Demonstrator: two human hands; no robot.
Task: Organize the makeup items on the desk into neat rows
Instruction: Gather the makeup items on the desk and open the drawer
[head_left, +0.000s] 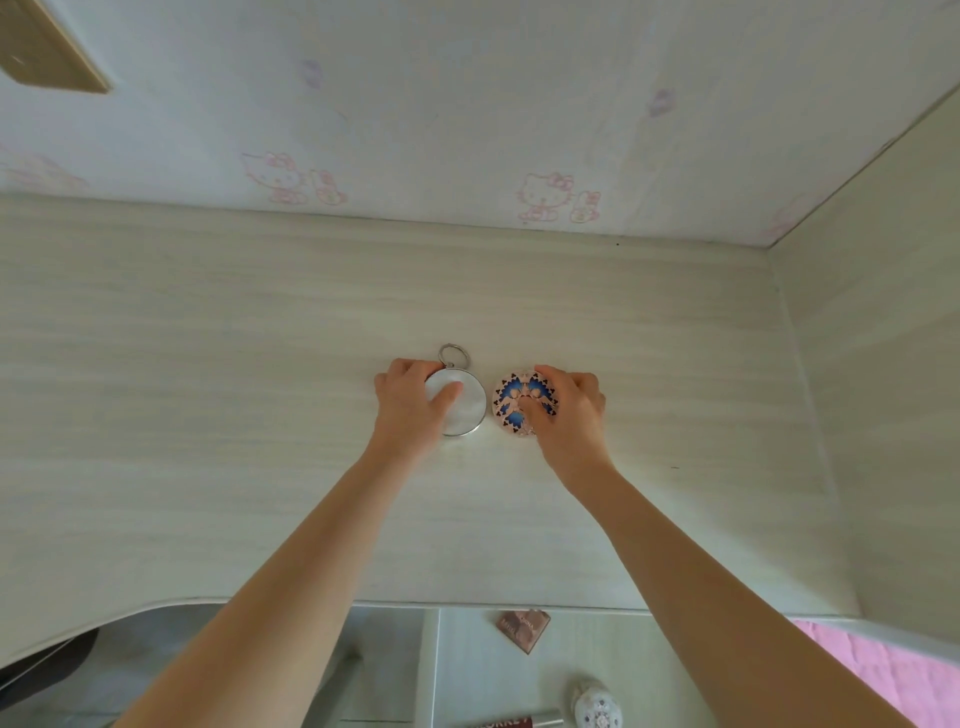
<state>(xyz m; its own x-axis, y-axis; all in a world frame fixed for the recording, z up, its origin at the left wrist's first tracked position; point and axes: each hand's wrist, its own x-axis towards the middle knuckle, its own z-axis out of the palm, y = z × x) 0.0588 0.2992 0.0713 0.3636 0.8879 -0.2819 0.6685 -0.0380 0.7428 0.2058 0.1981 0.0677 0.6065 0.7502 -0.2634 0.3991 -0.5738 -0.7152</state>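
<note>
A: so the pale wood desk (260, 415) fills most of the view, cartoon-cat wallpaper (467, 130) behind it, and a lower surface (493, 675) under the front edge with a few small items on it.

B: and the hands?

A: left hand (410, 410) curls round the white compact (462, 410), thumb on its lid. Right hand (566, 415) grips the blue patterned compact (519, 402). They sit mid-desk, just beside each other. A small ring (453, 354) sticks out of the white one's far edge.
</note>
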